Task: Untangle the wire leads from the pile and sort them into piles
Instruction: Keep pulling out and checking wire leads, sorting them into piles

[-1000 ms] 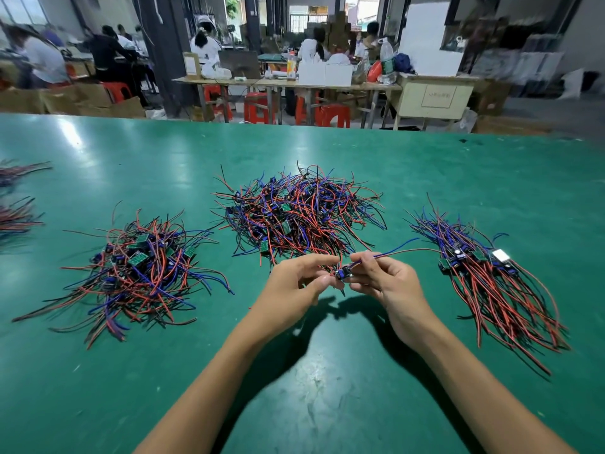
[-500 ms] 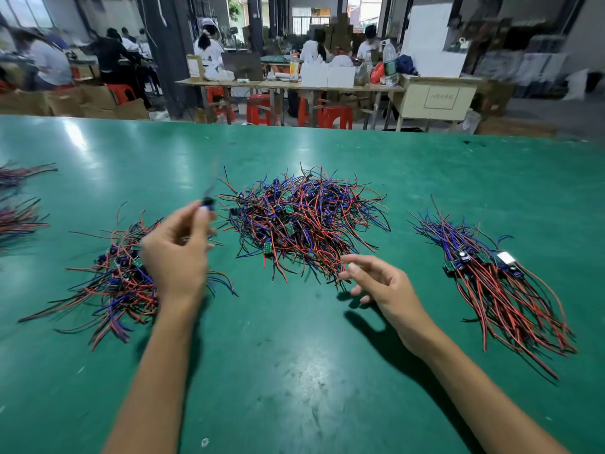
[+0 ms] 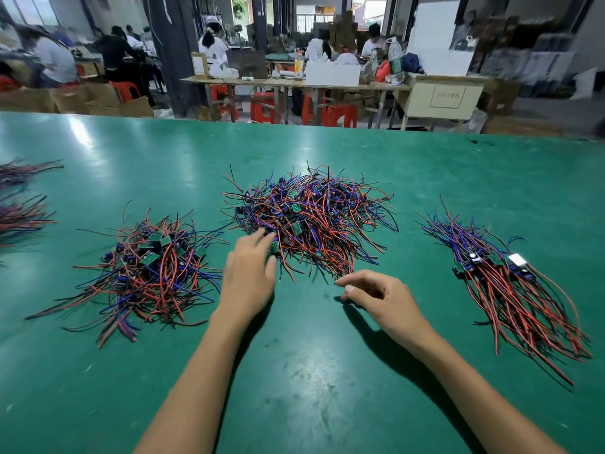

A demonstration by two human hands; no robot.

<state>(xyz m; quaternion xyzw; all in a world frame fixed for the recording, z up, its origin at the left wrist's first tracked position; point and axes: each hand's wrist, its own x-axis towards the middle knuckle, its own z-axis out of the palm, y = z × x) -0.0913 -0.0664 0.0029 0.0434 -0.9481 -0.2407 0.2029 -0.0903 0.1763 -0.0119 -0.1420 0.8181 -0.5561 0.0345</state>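
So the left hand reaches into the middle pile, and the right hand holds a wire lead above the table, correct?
Not quite. In the head view the right hand holds nothing; its fingers are loosely curled above the green table. The left hand does reach into the middle pile.

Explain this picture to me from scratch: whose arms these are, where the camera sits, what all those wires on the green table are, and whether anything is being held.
There is no machine here. The two bare arms belong to a person who wears a camera on the head, so you look forward and down at their own hands.

On the green table lie heaps of red and blue wire leads with small green circuit boards attached. The tangled middle pile is the one being worked through. The left pile is loose and messy; the right pile lies combed out in one direction. More wires show at the far left edge.

The left hand reaches into the near edge of the middle pile, fingers touching the wires. The right hand hovers just above the table, fingers loosely bent, holding nothing.

Behind the table, other people work at benches.
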